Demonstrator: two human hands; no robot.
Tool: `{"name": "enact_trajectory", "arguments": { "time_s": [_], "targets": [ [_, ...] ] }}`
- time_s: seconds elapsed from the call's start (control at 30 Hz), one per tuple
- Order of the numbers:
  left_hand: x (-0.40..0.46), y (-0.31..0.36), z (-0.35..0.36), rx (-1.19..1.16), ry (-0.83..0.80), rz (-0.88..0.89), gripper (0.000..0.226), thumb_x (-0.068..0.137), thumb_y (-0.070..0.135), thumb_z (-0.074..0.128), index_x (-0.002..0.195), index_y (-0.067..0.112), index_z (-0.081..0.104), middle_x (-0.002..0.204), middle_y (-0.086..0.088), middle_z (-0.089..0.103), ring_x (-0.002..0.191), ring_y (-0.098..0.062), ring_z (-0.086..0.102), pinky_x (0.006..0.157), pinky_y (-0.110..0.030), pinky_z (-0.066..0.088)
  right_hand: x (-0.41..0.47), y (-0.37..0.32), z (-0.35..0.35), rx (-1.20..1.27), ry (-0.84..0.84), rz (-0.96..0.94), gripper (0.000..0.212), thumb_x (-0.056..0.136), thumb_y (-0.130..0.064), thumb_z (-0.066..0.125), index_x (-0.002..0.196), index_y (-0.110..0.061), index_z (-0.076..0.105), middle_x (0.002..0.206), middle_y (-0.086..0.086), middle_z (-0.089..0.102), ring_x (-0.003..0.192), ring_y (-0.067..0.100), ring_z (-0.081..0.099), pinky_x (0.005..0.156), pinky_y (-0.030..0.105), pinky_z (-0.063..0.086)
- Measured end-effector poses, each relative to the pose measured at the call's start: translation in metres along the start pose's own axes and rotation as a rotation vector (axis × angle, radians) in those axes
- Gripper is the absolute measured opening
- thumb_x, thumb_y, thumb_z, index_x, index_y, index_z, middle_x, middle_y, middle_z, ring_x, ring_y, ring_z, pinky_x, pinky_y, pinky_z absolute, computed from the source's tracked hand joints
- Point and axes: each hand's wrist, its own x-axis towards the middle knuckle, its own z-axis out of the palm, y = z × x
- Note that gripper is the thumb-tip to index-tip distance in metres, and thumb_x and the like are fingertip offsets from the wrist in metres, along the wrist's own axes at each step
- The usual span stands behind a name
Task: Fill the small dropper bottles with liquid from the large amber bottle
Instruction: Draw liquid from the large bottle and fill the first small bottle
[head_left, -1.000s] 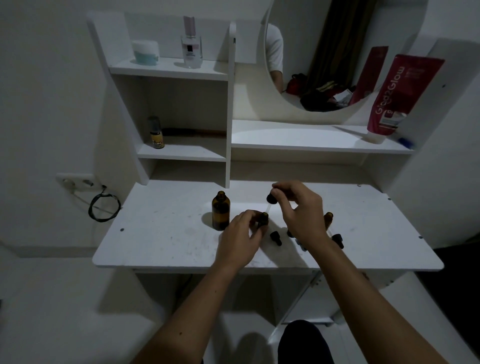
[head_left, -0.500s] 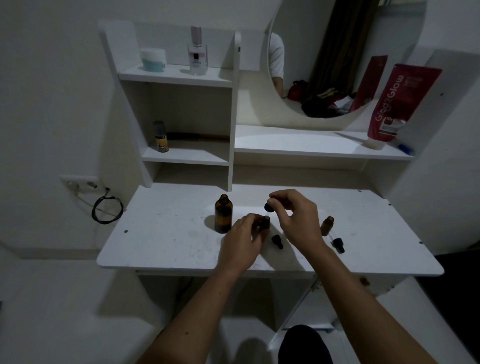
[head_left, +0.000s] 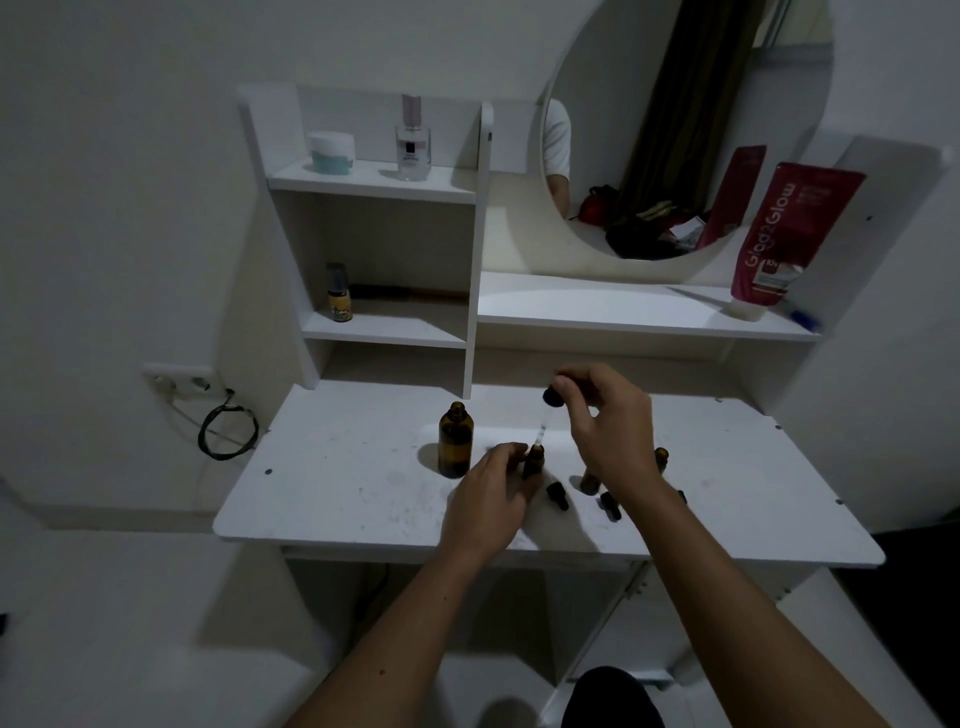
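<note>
The large amber bottle (head_left: 455, 441) stands uncapped on the white desk (head_left: 332, 467). Just right of it, my left hand (head_left: 491, 501) grips a small amber dropper bottle (head_left: 534, 460) upright on the desk. My right hand (head_left: 610, 426) pinches the black bulb of a dropper (head_left: 552, 397); its glass tube slants down with the tip at the small bottle's mouth. Two more small bottles (head_left: 661, 458) (head_left: 588, 480) stand partly hidden behind my right wrist. Loose black dropper caps (head_left: 557, 493) (head_left: 610, 505) lie on the desk.
Shelves rise behind the desk, holding a small yellow-labelled bottle (head_left: 338, 292), a jar (head_left: 331, 150) and a perfume bottle (head_left: 413, 140). A round mirror (head_left: 675, 119) and a red tube (head_left: 779, 239) are at the right. A wall socket with a coiled cable (head_left: 228, 431) is at the left.
My right hand has lifted the dropper bulb a little higher above the small bottle, showing more of the glass tube. My left hand stays on the small bottle.
</note>
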Motion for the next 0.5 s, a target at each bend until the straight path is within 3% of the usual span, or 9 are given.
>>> {"name": "enact_trajectory", "arguments": {
  "time_s": [0.1, 0.2, 0.3, 0.37, 0.5],
  "targets": [
    [-0.007, 0.001, -0.007, -0.135, 0.004, -0.087, 0.051, 0.094, 0.053, 0.067, 0.138, 0.033, 0.054, 0.138, 0.014, 0.061, 0.126, -0.005, 0.056, 0.107, -0.036, 0.049, 0.011, -0.020, -0.009, 0.040, 0.070, -0.028, 0.009, 0.099, -0.013, 0.069, 0.106, -0.012, 0.075, 0.090, -0.005, 0.077, 0.087, 0.002, 0.074, 0.082, 0.015, 0.056],
    [-0.024, -0.001, -0.019, -0.243, -0.022, -0.092, 0.045, 0.094, 0.042, 0.071, 0.135, 0.028, 0.060, 0.133, 0.016, 0.065, 0.122, 0.000, 0.057, 0.104, -0.026, 0.048, 0.021, -0.036, -0.007, 0.111, 0.088, -0.035, 0.013, 0.099, -0.016, 0.069, 0.110, -0.010, 0.075, 0.096, -0.002, 0.077, 0.091, 0.006, 0.074, 0.084, 0.018, 0.057],
    [-0.032, -0.008, -0.035, -0.322, 0.066, -0.087, 0.025, 0.093, 0.032, 0.075, 0.115, 0.023, 0.068, 0.109, 0.014, 0.072, 0.104, -0.001, 0.067, 0.088, -0.016, 0.055, 0.026, -0.045, 0.006, 0.138, 0.067, -0.036, 0.015, 0.099, -0.017, 0.070, 0.111, -0.010, 0.075, 0.098, -0.004, 0.076, 0.093, 0.005, 0.073, 0.085, 0.017, 0.057],
    [-0.029, -0.011, -0.047, -0.347, 0.186, -0.127, 0.015, 0.091, 0.030, 0.076, 0.098, 0.022, 0.065, 0.095, 0.011, 0.070, 0.090, -0.004, 0.067, 0.073, -0.010, 0.052, 0.028, -0.048, 0.016, 0.153, 0.049, -0.029, 0.015, 0.099, -0.017, 0.070, 0.111, -0.010, 0.075, 0.097, -0.007, 0.075, 0.094, 0.002, 0.072, 0.084, 0.014, 0.056],
    [-0.013, -0.019, -0.068, -0.392, 0.346, -0.215, 0.035, 0.085, 0.034, 0.082, 0.099, 0.013, 0.058, 0.097, -0.001, 0.064, 0.087, -0.011, 0.062, 0.066, -0.006, 0.047, 0.033, -0.050, 0.032, 0.179, 0.024, -0.008, 0.015, 0.099, -0.017, 0.069, 0.112, -0.011, 0.075, 0.097, -0.010, 0.074, 0.094, 0.001, 0.072, 0.085, 0.017, 0.057]
  ]
}}
